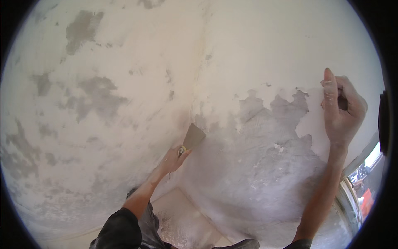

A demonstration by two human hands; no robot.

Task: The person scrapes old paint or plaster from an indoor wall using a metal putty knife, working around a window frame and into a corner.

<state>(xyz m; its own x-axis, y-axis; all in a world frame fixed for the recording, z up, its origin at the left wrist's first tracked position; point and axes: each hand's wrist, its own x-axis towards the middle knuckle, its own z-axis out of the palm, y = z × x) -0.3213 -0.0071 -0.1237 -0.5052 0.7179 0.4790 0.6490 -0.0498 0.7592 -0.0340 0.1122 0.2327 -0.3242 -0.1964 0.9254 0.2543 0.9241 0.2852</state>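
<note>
My left hand (pixel 172 158) grips the handle of a broad putty knife (pixel 194 137). Its wide flat blade points up and lies at the inner corner of the wall, where the two faces meet. Off to the right, my right hand (pixel 343 109) is raised in front of the right wall face (pixel 279 46). Its fingers curl in towards the upright thumb, and I see nothing held in it. Between the hands, the pale coating ends in a ragged edge above a bare grey patch (pixel 258 115). Pale dust marks the right hand.
The left wall face (pixel 149 40) carries scattered grey patches (pixel 99 96). Low in view lies a dusty, pale floor surface (pixel 183 214), with my dark trouser leg (pixel 150 227) beside it. At the far right, an opening with a frame (pixel 348 196) shows an orange-red object (pixel 367 200) beyond.
</note>
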